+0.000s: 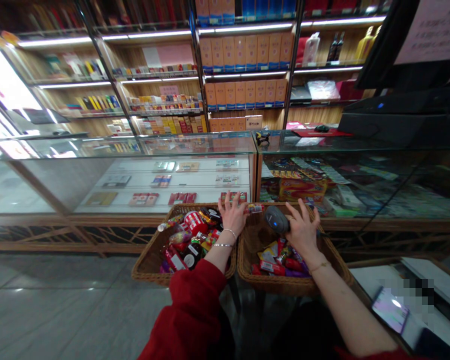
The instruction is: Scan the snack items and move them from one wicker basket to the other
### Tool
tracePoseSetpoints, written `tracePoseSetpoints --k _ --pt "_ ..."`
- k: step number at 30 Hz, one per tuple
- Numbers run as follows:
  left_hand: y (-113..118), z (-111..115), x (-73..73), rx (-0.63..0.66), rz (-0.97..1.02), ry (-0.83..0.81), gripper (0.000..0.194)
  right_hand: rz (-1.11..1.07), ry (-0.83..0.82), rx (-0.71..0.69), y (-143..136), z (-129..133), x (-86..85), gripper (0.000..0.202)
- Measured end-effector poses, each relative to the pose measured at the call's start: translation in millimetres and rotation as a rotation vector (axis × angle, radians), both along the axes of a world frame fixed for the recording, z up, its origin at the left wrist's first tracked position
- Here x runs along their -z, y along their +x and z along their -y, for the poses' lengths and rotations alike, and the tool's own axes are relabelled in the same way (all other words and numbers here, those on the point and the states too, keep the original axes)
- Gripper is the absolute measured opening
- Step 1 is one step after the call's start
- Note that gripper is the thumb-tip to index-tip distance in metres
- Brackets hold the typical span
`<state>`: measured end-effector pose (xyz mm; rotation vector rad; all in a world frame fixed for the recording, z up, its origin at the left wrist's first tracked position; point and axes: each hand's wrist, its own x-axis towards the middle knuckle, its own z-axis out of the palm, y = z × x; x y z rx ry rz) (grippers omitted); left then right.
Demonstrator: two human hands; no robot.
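Observation:
My left hand (233, 215), with bracelets at the wrist, is above the inner edge of the left wicker basket (146, 265). Between its thumb and fingers is a small red-labelled wrapped snack (255, 208), which points toward the scanner. My right hand (303, 231) grips a dark grey barcode scanner (276, 219) with a blue light on it, over the right wicker basket (247, 277). Mixed packaged snacks (197, 222) and dark-lidded jars (190, 260) fill much of the left basket. Fewer packets (273, 267), mostly red and purple, lie at the bottom of the right one.
Behind the baskets stands a glass display counter (165, 187) with small boxes inside. Lit shelves of boxed goods (240, 55) line the wall. A dark monitor (382, 50) is at upper right. At lower right a phone (390, 309) lies on a white surface.

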<state>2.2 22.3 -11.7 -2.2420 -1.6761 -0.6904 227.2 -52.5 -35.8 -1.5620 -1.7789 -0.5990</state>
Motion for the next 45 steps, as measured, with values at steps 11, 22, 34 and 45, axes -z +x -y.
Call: tracePoseSetpoints --k 11,22,34,45 --pt "0 9 -6.7 0.013 0.037 0.008 0.036 0.031 0.000 0.017 1 -1 -6.4 0.029" --pt "-22 15 -25.5 -0.006 0.040 -0.033 0.038 0.096 -0.008 0.000 -7 -7 -24.3 0.029" --pt "-85 27 -36.1 0.007 0.028 -0.046 0.037 0.128 -0.016 -0.048 -40 -13 -48.7 0.041" --pt "-141 47 -36.9 0.044 -0.036 -0.131 0.037 0.159 -0.027 -0.101 -58 -17 -47.2 0.036"
